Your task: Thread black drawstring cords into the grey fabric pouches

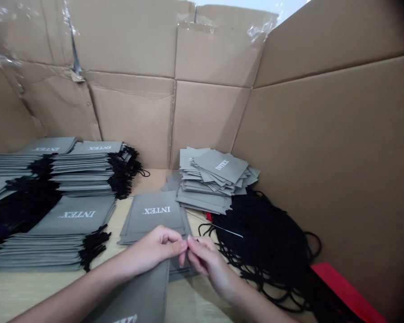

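My left hand (pixel 161 244) and my right hand (pixel 204 255) meet fingertip to fingertip near the middle, both pinched closed. What lies between the fingertips is too small to make out. Under my left forearm lies a grey INTEX pouch (pixel 139 291), its upper edge close to my fingers. Just beyond my hands is a small stack of grey INTEX pouches (pixel 155 217). To the right of my right hand spreads a heap of black cords (pixel 265 237), with a thin metal rod (pixel 227 230) across its near left part.
Tall cardboard walls (pixel 131 116) stand behind and to the right. Neat stacks of corded grey pouches (pixel 47 246) fill the left side. A looser pouch pile (pixel 208 186) sits at the back. A red item (pixel 346 287) lies at the lower right on the pale table (pixel 6 291).
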Demonstrator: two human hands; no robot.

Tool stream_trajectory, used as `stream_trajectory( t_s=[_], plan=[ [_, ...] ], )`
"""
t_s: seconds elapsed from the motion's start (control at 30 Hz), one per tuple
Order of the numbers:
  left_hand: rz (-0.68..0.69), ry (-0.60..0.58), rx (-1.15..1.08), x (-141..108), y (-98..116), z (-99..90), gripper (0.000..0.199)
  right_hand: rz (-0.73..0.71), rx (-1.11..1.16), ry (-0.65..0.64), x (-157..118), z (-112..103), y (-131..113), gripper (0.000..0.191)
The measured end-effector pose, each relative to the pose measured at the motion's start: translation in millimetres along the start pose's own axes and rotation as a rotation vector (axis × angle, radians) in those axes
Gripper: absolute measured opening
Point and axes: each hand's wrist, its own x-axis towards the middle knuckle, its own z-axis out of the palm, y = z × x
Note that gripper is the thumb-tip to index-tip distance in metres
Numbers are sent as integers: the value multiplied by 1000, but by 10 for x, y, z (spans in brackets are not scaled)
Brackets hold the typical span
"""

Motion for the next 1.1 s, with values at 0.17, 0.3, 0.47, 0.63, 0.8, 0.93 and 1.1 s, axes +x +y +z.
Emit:
stream_trajectory(
  t_s=[0.17, 0.3, 0.47, 0.63, 0.8, 0.93, 1.1],
  plan=[
    [-75, 12, 45, -34, -8, -90, 37, 20, 192, 120, 58, -50, 7, 48],
    [-113, -49, 230, -122, 84, -262, 49, 2, 276, 218, 96, -76, 5, 45],
    [48, 161, 363, -419, 261, -681, 34, -8, 260, 153, 117, -82, 39, 44],
    [122, 1225, 342, -965, 84, -1275, 20, -41, 157, 145, 141, -108, 43, 38],
    [114, 1462, -44, -1236, -103, -1452, 23, -10, 104, 68, 175, -123, 115, 39],
    [181, 1507, -75, -1243, -46, -1360, 24, -6, 57, 0, 176, -121, 175, 41],
    [298, 1606, -6, -1374, 166, -1319, 29, 3, 25, -17, 139, -98, 155, 40]
  ],
)
